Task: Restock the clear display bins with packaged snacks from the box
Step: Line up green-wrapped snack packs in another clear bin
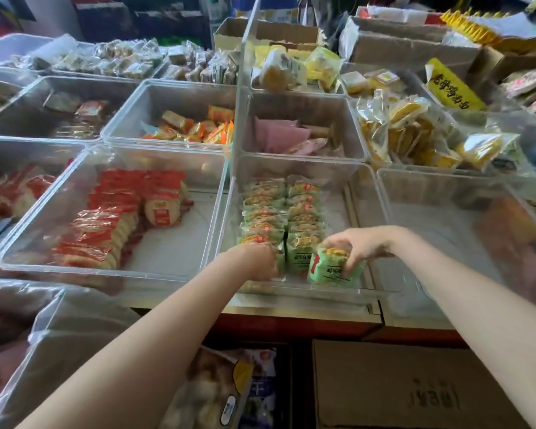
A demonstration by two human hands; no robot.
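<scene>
Green snack packs fill a clear bin, two rows in and space to spare.

The right hand (358,247) pinches a green pack (333,267) upright at the near end of the clear bin (361,193), just right of the rows (280,218); the left hand (257,261) curls on the left row's front pack. The right side looks unfilled; a cardboard box (399,385) sits below the bench.

We find open floor along the right side of the clear bin (358,193) at lower centre, beside two upright rows of green snack packs (280,218) filling its left half, while the bin walls and the neighbouring bin of red packs (112,218) hem it in.
</scene>
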